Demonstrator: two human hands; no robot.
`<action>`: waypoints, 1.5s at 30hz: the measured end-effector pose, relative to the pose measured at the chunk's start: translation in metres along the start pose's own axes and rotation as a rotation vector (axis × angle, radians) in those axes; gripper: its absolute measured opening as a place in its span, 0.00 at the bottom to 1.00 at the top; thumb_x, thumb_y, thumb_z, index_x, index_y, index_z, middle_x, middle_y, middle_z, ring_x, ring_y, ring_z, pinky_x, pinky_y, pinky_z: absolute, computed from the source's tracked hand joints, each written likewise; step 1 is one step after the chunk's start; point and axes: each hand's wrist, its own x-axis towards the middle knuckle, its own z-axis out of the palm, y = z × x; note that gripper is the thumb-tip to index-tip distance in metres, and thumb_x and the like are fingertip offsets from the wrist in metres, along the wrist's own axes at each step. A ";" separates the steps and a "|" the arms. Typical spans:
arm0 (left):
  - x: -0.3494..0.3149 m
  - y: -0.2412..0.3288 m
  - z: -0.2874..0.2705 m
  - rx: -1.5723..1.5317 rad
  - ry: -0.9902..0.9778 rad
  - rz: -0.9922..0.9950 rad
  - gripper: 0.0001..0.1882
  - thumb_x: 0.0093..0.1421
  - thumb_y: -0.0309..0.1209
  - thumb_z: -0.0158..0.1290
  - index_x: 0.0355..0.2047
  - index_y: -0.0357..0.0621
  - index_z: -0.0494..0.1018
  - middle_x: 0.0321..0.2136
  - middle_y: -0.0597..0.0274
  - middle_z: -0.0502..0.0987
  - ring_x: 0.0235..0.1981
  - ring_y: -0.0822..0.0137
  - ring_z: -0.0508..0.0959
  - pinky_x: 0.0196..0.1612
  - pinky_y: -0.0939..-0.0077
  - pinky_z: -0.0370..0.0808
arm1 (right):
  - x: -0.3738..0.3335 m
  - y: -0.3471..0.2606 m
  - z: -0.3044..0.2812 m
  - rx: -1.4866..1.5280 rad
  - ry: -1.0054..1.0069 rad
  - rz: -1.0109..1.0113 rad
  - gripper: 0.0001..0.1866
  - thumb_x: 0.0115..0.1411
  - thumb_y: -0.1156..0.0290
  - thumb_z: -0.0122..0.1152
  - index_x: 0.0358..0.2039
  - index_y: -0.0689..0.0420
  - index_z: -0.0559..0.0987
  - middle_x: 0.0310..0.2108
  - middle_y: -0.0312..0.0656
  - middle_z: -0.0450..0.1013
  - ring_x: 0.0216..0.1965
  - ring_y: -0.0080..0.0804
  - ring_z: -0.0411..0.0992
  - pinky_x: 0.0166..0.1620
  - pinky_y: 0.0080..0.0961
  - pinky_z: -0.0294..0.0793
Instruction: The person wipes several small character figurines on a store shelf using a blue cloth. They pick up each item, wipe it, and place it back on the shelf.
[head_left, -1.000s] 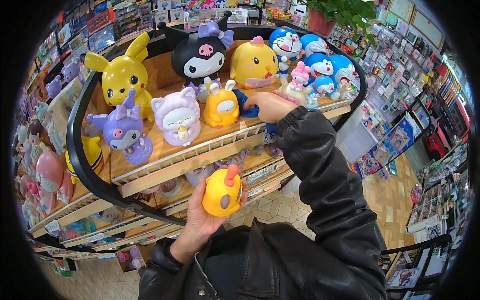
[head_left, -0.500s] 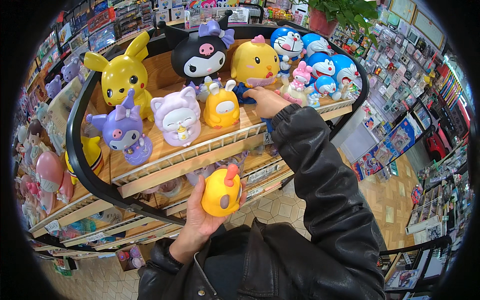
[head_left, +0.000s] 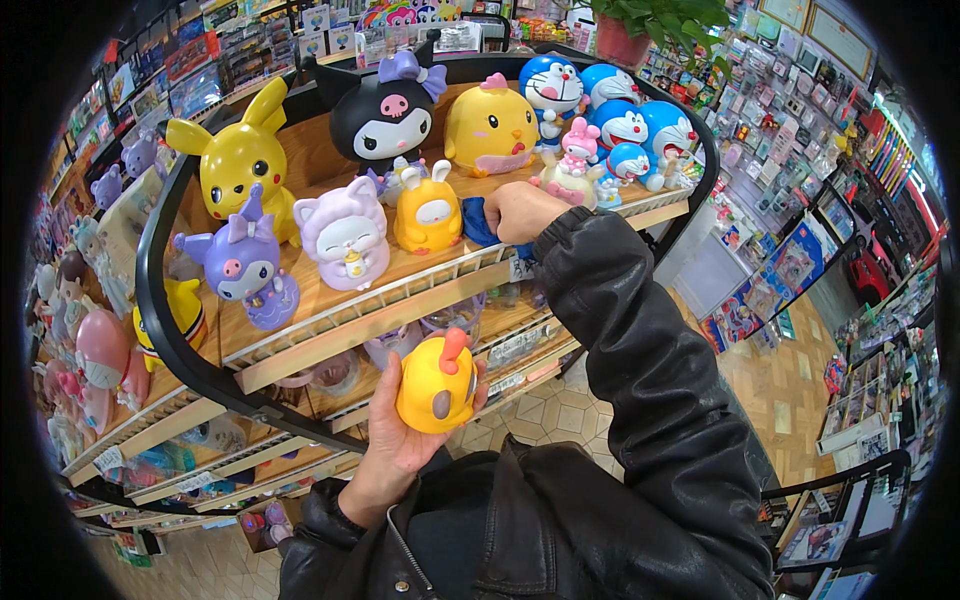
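A potted plant [head_left: 655, 20] shows behind; framed sheets [head_left: 838, 42] hang further right.

My bare left hand [head_left: 398, 445] is cupped low in front of me, wrist bent up, fingers curled. My right arm [head_left: 645, 335], sleeved in glossy black leather, reaches forward, the bare right hand [head_left: 525, 212] knuckles-up with bent fingers.

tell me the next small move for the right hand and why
I'd probably draw the blue cloth a short way along the wooden shelf: the right hand has it there, beside the rabbit-eared figure, while the left hand holds the red-crested yellow figure off the shelf.
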 end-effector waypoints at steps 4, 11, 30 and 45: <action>-0.002 -0.001 0.004 0.013 -0.013 -0.001 0.37 0.65 0.59 0.47 0.64 0.46 0.61 0.63 0.50 0.64 0.60 0.47 0.66 0.61 0.49 0.69 | -0.010 0.006 0.007 0.182 0.256 -0.152 0.11 0.45 0.82 0.54 0.31 0.60 0.80 0.35 0.49 0.79 0.39 0.45 0.76 0.42 0.33 0.75; 0.003 -0.001 0.004 -0.100 0.031 -0.038 0.37 0.66 0.59 0.46 0.63 0.42 0.62 0.58 0.49 0.68 0.59 0.48 0.69 0.61 0.49 0.69 | -0.067 -0.005 -0.023 0.334 1.134 -0.357 0.14 0.54 0.84 0.52 0.40 0.58 0.79 0.35 0.38 0.74 0.38 0.27 0.73 0.43 0.23 0.72; 0.017 -0.038 0.001 0.600 -0.137 0.426 0.48 0.56 0.46 0.66 0.65 0.48 0.48 0.61 0.56 0.61 0.61 0.60 0.67 0.63 0.64 0.66 | -0.163 -0.113 0.137 1.185 0.998 -0.429 0.31 0.52 0.83 0.66 0.46 0.51 0.54 0.64 0.65 0.53 0.65 0.48 0.58 0.67 0.45 0.55; 0.031 -0.026 -0.009 1.803 -0.485 1.085 0.47 0.44 0.34 0.74 0.58 0.48 0.55 0.56 0.48 0.61 0.58 0.48 0.65 0.60 0.53 0.64 | -0.182 -0.088 0.128 2.011 0.627 -0.133 0.16 0.71 0.68 0.49 0.56 0.55 0.62 0.57 0.54 0.68 0.59 0.43 0.69 0.61 0.39 0.70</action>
